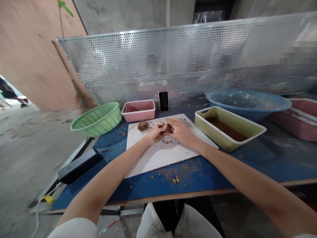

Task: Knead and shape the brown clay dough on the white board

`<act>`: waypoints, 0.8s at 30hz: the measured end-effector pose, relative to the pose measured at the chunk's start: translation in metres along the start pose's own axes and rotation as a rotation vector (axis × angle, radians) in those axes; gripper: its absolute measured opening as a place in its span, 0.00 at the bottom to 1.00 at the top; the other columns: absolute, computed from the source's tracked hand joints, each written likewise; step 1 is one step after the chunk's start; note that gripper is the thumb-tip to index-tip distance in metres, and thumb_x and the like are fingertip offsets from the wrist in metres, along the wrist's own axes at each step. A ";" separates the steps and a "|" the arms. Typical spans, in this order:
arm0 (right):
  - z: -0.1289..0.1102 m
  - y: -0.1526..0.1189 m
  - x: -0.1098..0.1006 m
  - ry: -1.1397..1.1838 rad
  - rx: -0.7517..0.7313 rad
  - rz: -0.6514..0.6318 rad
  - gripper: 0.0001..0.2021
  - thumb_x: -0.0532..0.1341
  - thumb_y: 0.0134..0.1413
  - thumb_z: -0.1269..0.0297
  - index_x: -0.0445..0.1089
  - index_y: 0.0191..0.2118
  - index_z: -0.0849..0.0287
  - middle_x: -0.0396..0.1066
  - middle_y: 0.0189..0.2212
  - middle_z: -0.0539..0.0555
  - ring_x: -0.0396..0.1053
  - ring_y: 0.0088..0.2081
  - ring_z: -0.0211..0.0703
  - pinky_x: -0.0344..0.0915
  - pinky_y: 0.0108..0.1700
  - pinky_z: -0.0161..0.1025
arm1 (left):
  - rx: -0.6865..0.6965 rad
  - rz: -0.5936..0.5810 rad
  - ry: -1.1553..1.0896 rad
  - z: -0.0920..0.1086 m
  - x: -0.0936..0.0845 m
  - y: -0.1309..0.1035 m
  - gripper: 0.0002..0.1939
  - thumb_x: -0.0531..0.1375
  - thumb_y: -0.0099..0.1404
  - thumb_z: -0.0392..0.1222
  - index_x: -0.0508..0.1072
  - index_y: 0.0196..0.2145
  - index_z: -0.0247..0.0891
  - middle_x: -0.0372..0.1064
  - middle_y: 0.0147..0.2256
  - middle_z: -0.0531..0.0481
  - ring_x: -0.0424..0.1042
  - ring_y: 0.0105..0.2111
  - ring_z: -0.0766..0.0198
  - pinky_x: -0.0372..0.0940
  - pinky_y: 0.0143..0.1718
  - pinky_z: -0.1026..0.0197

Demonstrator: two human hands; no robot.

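Both hands meet over a white board (158,158) on the blue table. Between them is a dark brown lump that looks like wet clay (168,128), partly covered by my fingers. My left hand (156,132) is closed around its left side, thumb on top. My right hand (182,131) curves over its right side with the fingers against it. A second, rounder brown clay-like lump (143,125) rests on the board's upper left, apart from my hands. Small brown crumbs are scattered on the board below and around my fingers.
A green basket (99,119) and pink bin (138,111) stand left. To the right are a yellow-green bin (228,132) with brown liquid and a blue basin (247,102). A phone (163,101) leans at the back against a perforated metal panel (138,66).
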State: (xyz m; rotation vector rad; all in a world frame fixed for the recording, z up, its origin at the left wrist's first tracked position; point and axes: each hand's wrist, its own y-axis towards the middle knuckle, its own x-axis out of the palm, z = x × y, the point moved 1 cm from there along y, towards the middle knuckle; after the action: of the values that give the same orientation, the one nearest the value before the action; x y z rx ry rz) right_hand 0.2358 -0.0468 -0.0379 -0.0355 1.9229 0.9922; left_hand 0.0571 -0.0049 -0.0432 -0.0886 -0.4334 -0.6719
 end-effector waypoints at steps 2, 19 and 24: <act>0.002 0.000 -0.001 -0.011 -0.001 0.016 0.35 0.67 0.69 0.54 0.60 0.76 0.52 0.70 0.69 0.61 0.68 0.68 0.62 0.66 0.69 0.66 | -0.003 -0.001 0.001 0.001 -0.001 0.000 0.26 0.82 0.50 0.55 0.84 0.36 0.32 0.80 0.38 0.39 0.77 0.40 0.57 0.70 0.43 0.58; -0.007 0.000 -0.008 0.050 0.000 -0.004 0.26 0.54 0.77 0.57 0.62 0.74 0.54 0.74 0.63 0.62 0.67 0.67 0.61 0.68 0.68 0.64 | -0.030 0.061 -0.093 0.001 -0.006 0.001 0.20 0.81 0.54 0.50 0.84 0.37 0.36 0.80 0.38 0.45 0.76 0.40 0.60 0.70 0.46 0.59; -0.002 -0.003 -0.007 -0.025 0.018 -0.007 0.34 0.57 0.74 0.51 0.55 0.78 0.57 0.70 0.68 0.64 0.65 0.69 0.64 0.66 0.69 0.66 | -0.062 0.013 -0.035 0.001 -0.005 0.000 0.23 0.83 0.50 0.51 0.84 0.36 0.32 0.79 0.37 0.45 0.75 0.37 0.64 0.69 0.42 0.63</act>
State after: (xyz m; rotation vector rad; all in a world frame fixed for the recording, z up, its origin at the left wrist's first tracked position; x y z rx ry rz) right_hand 0.2398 -0.0522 -0.0339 -0.0190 1.9073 0.9660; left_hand 0.0527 -0.0018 -0.0442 -0.1621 -0.4457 -0.6715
